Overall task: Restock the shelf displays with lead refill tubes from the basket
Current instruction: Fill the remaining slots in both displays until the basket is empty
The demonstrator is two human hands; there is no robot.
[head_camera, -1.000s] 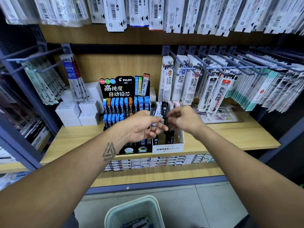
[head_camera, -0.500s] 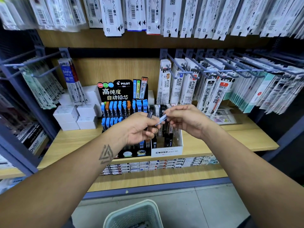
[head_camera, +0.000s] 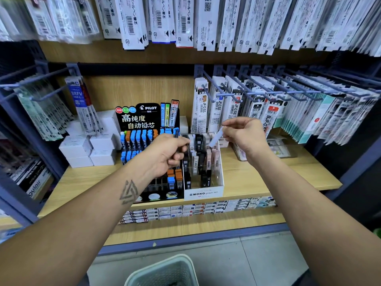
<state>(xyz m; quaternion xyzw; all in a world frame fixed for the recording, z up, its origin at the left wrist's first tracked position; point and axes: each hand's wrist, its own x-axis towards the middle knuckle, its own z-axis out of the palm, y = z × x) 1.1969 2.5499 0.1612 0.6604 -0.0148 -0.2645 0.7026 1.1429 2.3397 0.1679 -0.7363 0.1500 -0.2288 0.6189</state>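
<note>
My right hand (head_camera: 244, 135) pinches a pale lead refill tube (head_camera: 215, 137) and holds it tilted above the white MONO display box (head_camera: 203, 191), which has black, white and pink tubes standing in it. My left hand (head_camera: 165, 154) curls round several dark lead tubes (head_camera: 176, 134) in front of the black PILOT display (head_camera: 144, 117), whose rows hold blue and orange tubes. The pale green basket (head_camera: 165, 271) sits on the floor at the bottom edge; what lies inside it is mostly out of frame.
Both displays stand on a wooden shelf (head_camera: 257, 178). White boxes (head_camera: 88, 149) are stacked left of the PILOT display. Metal pegs with hanging refill packs (head_camera: 268, 104) jut out above at right and left. Small boxes line the lower shelf (head_camera: 195, 209).
My hands were together over the MONO box; the right hand has now pulled one pale tube away to the right and upward. The left hand stays with the dark tubes.
</note>
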